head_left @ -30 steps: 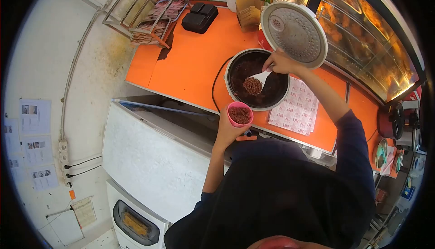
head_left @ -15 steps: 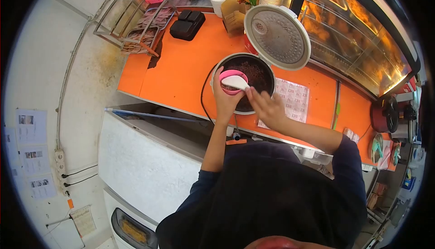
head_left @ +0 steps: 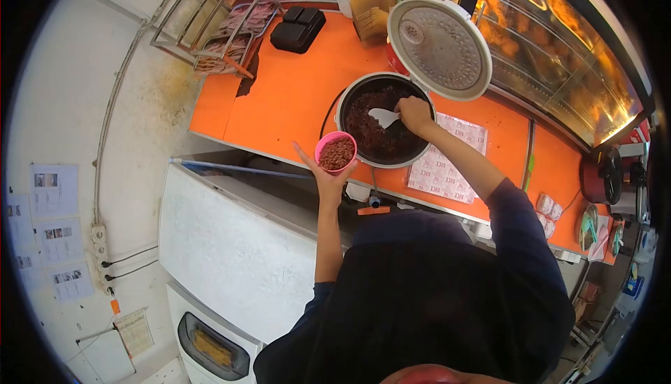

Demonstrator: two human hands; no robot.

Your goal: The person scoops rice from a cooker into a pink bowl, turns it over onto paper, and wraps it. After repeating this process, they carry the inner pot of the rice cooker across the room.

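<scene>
- Hot pink blazes on the cup (head_left: 322, 139), reddish-brown on the grains (head_left: 337, 154) inside!
- Plain white for the scoop (head_left: 384, 116), against a cooker (head_left: 340, 115) with a pale rim and dark interior.
- Grey on the lid (head_left: 442, 48), and there's a pattern, curving rows of dots!
- Bright orange, right across the counter (head_left: 286, 97)!
- White paper (head_left: 447, 167) here, repeating reddish-pink lettering all over.
- Solid black, the food box (head_left: 298, 30).
- Navy sleeve (head_left: 514, 216), and golden amber glowing in the display case (head_left: 559, 55)!
</scene>
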